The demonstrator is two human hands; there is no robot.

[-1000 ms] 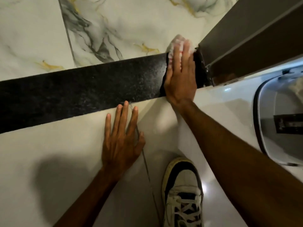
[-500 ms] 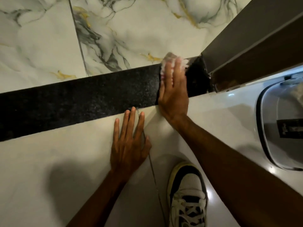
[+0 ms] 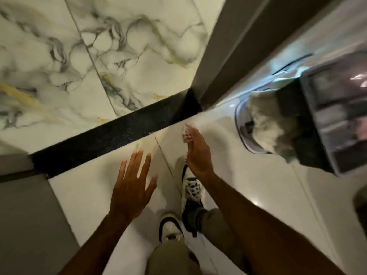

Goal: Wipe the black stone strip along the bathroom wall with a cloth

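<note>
The black stone strip (image 3: 111,135) runs diagonally between the marble wall tiles and the pale floor, from lower left up to the grey door frame. My right hand (image 3: 198,153) hangs above the floor, clear of the strip, holding a small white and red cloth (image 3: 186,132) that shows past its fingertips. My left hand (image 3: 132,185) hovers over the floor tiles with its fingers spread and nothing in it. The picture is blurred by motion.
A grey door frame (image 3: 234,46) stands at the strip's right end. A white appliance with a round window (image 3: 244,135) and a dark bin holding white cloth (image 3: 268,126) sit at the right. My two sneakers (image 3: 191,187) stand on the floor below my hands.
My right hand has left the strip with the cloth and pulled back over the floor. My left hand has lifted off the floor tile. The view has risen and swung back.
</note>
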